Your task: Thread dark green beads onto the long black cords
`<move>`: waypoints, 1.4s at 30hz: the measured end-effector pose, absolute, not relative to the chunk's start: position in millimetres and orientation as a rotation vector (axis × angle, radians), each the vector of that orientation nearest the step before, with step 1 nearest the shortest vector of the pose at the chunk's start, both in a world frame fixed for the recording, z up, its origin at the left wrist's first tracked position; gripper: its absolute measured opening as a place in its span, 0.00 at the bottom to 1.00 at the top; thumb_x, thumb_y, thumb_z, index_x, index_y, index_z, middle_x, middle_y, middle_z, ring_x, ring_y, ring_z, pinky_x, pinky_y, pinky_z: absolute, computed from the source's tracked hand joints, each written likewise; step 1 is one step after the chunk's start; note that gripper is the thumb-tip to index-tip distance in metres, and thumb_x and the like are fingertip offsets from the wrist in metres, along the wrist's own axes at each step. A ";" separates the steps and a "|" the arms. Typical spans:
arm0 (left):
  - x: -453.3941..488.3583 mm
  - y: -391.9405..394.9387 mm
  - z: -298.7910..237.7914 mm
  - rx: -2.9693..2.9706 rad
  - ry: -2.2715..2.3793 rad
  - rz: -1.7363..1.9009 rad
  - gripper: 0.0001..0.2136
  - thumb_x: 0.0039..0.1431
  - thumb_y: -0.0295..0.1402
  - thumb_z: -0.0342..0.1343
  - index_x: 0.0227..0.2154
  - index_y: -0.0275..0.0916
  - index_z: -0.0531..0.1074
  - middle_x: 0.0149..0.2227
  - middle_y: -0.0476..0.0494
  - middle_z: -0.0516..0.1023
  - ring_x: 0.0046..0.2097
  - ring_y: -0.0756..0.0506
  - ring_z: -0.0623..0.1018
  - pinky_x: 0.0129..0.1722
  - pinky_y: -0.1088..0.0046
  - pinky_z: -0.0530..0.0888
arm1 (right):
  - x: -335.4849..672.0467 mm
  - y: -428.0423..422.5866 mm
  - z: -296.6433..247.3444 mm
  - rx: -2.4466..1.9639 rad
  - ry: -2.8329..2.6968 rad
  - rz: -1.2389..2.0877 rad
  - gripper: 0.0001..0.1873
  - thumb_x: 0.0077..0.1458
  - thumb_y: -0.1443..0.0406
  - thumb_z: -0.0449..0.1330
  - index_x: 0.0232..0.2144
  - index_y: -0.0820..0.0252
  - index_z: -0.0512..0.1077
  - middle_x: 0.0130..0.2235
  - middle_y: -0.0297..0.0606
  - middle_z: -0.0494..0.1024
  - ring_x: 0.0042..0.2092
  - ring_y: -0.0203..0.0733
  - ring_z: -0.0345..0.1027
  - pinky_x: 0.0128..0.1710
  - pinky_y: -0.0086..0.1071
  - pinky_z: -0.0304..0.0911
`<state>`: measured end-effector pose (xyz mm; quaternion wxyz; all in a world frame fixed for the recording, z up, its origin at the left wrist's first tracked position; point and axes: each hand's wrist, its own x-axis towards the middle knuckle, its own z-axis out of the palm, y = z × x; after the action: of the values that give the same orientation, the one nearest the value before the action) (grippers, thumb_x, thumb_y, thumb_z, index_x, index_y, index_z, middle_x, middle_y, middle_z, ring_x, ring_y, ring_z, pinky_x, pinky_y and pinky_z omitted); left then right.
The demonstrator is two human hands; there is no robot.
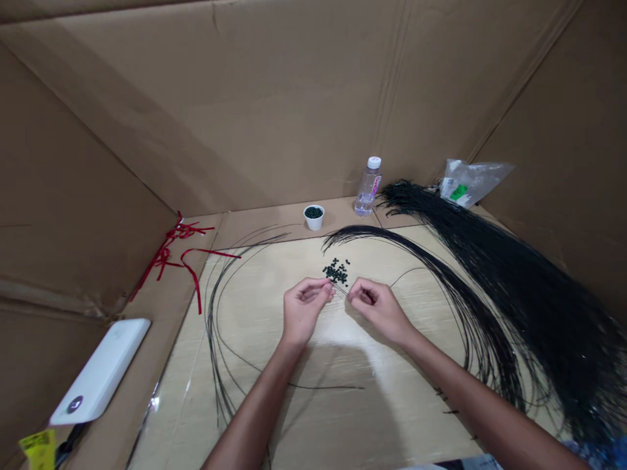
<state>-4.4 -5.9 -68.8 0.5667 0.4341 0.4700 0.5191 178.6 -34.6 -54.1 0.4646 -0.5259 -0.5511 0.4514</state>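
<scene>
My left hand (304,305) and my right hand (375,307) meet over the pale wooden board (372,418), both with fingers pinched. A thin black strand (341,289) runs between the two pinches. Just beyond the fingertips lies a small heap of dark beads (337,271). What the left fingertips hold besides the strand is too small to make out. A few finished-looking black strands (215,320) curve along the board to the left of my left hand.
A white cup of dark beads (313,217) and a clear water bottle (368,186) stand at the back. A big bundle of black strands (519,294) covers the right side. Red ribbons (182,251), a white power bank (100,372) and a plastic bag (470,181) lie around; cardboard walls enclose everything.
</scene>
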 end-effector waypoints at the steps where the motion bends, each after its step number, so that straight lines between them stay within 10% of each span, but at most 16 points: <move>1: -4.6 -5.9 -68.6 1.013 1.106 1.221 0.18 0.50 0.44 0.78 0.37 0.36 0.86 0.34 0.38 0.88 0.36 0.43 0.87 0.42 0.65 0.85 | 178.9 -34.7 -54.2 -1.281 -1.351 1.115 0.05 0.51 0.64 0.61 0.25 0.57 0.73 0.24 0.29 0.66 0.28 0.38 0.55 0.30 0.33 0.50; 42: -11.5 -3.0 -54.1 0.929 0.993 1.099 0.21 0.44 0.40 0.82 0.39 0.36 0.85 0.36 0.40 0.87 0.33 0.48 0.83 0.38 0.72 0.81 | 184.4 -34.6 -54.3 -1.195 -1.386 1.174 0.07 0.57 0.62 0.63 0.28 0.57 0.74 0.24 0.28 0.64 0.29 0.38 0.53 0.32 0.34 0.48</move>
<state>-11.5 -3.0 -54.1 0.6418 0.4076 0.4355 0.4821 184.4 -34.6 -54.3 0.4652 -0.4864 -0.5643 0.4780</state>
